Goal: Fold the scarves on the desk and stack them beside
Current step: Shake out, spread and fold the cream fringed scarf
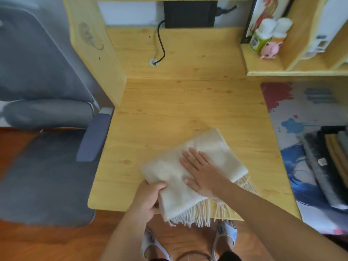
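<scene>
We see a cream scarf (192, 166) folded on the tabletop (169, 113), near edge, fringe hanging off. Left hand (148, 198) fingers pinch its left fold; right hand (201, 172) lies flat on top, fingers spread. Folded stack (327, 166) sits well apart at right on a mat (293, 110).

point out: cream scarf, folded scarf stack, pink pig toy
cream scarf (169, 172): head view, on the bare folded cloth left of the flat hand.
folded scarf stack (327, 166): head view, on a dark scarf near the stack's middle.
pink pig toy (269, 50): head view, on its body.
</scene>
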Tool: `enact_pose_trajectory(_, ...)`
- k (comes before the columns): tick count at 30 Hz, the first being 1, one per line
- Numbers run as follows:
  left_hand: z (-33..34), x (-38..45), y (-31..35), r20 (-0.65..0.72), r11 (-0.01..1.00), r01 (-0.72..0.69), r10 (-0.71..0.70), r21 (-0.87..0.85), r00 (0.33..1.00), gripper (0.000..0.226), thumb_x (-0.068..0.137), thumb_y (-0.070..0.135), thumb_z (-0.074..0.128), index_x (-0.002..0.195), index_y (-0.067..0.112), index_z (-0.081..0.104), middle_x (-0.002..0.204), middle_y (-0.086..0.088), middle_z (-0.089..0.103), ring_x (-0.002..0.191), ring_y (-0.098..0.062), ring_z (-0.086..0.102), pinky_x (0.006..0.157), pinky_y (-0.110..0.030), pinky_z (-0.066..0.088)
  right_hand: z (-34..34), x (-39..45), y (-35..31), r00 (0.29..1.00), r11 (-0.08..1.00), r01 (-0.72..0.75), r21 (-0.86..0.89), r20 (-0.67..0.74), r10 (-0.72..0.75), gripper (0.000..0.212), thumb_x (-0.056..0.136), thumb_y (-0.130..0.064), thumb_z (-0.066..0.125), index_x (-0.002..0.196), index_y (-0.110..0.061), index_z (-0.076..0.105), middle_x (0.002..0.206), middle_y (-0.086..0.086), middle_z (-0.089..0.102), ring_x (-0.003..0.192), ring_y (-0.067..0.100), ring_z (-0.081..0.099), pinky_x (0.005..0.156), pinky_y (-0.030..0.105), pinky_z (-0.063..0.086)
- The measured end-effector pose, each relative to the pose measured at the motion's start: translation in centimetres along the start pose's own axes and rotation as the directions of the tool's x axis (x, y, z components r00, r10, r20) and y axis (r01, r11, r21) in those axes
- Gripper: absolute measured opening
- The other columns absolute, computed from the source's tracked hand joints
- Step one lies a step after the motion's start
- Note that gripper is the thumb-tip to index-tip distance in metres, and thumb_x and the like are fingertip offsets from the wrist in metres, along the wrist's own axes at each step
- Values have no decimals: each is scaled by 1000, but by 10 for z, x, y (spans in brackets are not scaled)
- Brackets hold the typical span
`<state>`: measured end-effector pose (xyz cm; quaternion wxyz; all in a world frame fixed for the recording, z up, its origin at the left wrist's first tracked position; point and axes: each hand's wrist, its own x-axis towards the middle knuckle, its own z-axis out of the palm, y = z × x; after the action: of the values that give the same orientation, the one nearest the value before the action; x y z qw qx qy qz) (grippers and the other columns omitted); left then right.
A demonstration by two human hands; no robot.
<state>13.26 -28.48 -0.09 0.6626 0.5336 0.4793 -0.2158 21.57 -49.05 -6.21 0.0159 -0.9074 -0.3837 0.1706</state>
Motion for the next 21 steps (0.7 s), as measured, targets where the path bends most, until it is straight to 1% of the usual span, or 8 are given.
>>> enact_pose_trajectory(5,17,-24,-43,12,980,49,-47,-192,999,34,91,-1,69,122,10,62,106,-13,77,91,-34,75,76,-58,61,-12,-3,5,997,991,81,-111,-10,-83,66,105,-48,36,161,-21,15,170,8,3,155,35,-4,125,53,7)
enact_pose_trajectory(9,41,-30,-57,138,900,162,-114,-404,984,30,96,-2,60,126,4,64,112,-19,74,96,-37,74,68,-45,63,-26,-40,-56,989,961,-95,260,-84,121,48,94,-32,53,138,-14,54,147,13,44,130,43,43,107,50,43)
enact_pose_trajectory(12,55,-42,-66,222,941,219,-163,-257,961,22,99,13,57,117,7,69,85,-10,70,72,-22,67,60,-34,55,-26,-87,-84,967,826,-224,518,225,120,85,88,-54,47,160,-21,15,166,0,9,152,26,6,124,40,12)
enact_pose_trajectory(15,48,-65,-69,379,950,268,-192,-158,905,9,93,5,62,91,6,71,75,-14,69,65,-22,66,71,-36,47,1,-117,-74,966,865,-257,431,149,213,107,77,-67,58,161,-20,11,167,0,12,154,20,9,124,33,3)
enact_pose_trajectory(17,29,-79,-61,408,993,116,-120,35,905,6,86,4,69,91,7,69,99,-15,76,92,-29,73,84,-39,50,14,-121,-67,970,930,-243,276,94,225,102,68,-46,77,155,-16,34,157,6,38,144,24,38,119,40,33)
enact_pose_trajectory(19,2,-71,-50,349,943,-203,104,262,931,14,89,0,68,87,14,67,96,-3,76,92,-26,73,81,-38,53,24,-121,-64,971,954,-235,187,77,224,98,57,-24,84,147,-13,48,147,10,51,134,27,52,110,42,45)
enact_pose_trajectory(20,-8,-61,-38,348,771,-431,287,468,892,21,93,3,65,89,24,66,98,5,73,93,-17,71,82,-37,52,26,-122,-64,974,958,-223,178,75,213,94,56,-18,82,145,-12,51,144,11,54,132,28,54,111,42,43)
enact_pose_trajectory(21,-17,-47,-23,436,431,-606,432,669,789,24,95,12,63,102,34,65,112,14,67,104,-8,65,92,-33,50,21,-124,-64,978,965,-204,165,73,194,88,59,-14,77,143,-11,53,142,11,55,131,28,55,111,40,41)
